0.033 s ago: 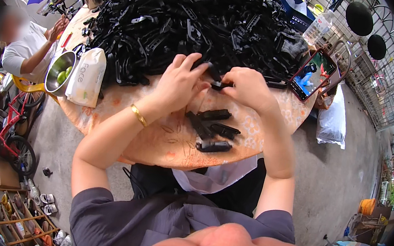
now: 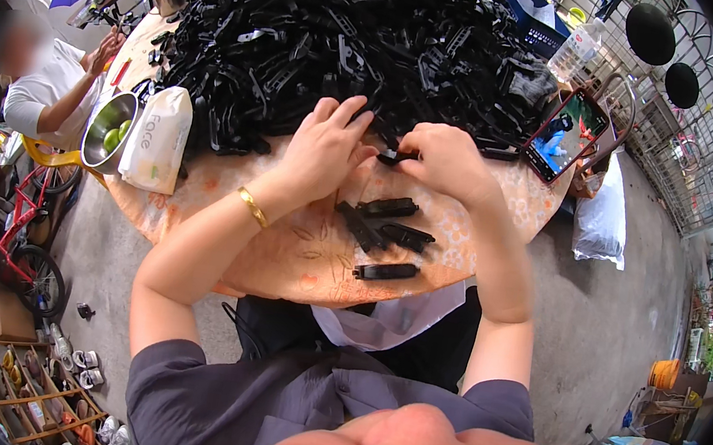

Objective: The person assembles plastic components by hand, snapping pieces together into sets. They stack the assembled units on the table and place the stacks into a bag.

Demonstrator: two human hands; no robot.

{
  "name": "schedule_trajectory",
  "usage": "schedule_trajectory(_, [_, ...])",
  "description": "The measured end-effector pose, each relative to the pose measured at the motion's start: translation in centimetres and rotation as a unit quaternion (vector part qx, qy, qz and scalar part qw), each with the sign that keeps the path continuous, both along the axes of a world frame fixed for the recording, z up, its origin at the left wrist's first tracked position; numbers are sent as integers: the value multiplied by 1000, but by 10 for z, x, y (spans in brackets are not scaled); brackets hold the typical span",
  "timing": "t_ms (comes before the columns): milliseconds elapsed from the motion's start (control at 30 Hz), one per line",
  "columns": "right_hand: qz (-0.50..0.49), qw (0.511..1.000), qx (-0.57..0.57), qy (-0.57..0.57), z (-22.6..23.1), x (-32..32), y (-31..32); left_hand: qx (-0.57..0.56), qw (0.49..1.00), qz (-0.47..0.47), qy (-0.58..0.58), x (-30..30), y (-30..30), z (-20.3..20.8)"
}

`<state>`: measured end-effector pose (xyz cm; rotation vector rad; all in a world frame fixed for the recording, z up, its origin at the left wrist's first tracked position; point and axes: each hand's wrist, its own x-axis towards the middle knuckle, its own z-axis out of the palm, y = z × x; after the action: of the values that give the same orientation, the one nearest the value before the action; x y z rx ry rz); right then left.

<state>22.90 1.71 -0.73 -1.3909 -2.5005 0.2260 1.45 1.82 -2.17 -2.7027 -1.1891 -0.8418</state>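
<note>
My right hand (image 2: pixel 445 164) is closed in a pinch on a small black plastic piece (image 2: pixel 391 157), over the near edge of a big heap of black plastic parts (image 2: pixel 307 47). Just left of it is my left hand (image 2: pixel 327 148), with a gold bangle at the wrist. Its fingers are bent toward the heap, its thumb stands apart, and I see nothing between them. On the patterned orange tablecloth (image 2: pixel 281 253) between my forearms, several black plastic clip-like parts (image 2: pixel 389 209) lie loose, one nearest the table's front edge.
A phone (image 2: pixel 566 134) leans at the heap's right, near a clear plastic bottle (image 2: pixel 576 49). At the left stand a tissue pack (image 2: pixel 157 140) and a metal bowl (image 2: pixel 96 157) with green fruit. Another person (image 2: pixel 51 87) sits beyond. A white bag (image 2: pixel 389 320) hangs over my lap.
A black strip that showed between my two hands is no longer visible there. The nearest loose part on the cloth looks slightly turned. Both hands have barely moved.
</note>
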Motion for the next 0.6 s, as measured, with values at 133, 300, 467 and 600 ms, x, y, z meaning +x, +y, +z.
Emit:
schedule_trajectory(133, [-24,993,-31,110,6,-6,-2,-4,999,9,36,-3,6,1])
schedule_trajectory(300, [-13,972,-22,235,12,-14,-4,10,1000,5,-24,-10,15,-3])
schedule_trajectory(467, [37,941,53,333,3,-21,-1,-63,966,31,-247,-3,10,5])
schedule_trajectory(600, [49,906,-35,420,1,-25,-2,-348,843,11,-409,-6,3,20])
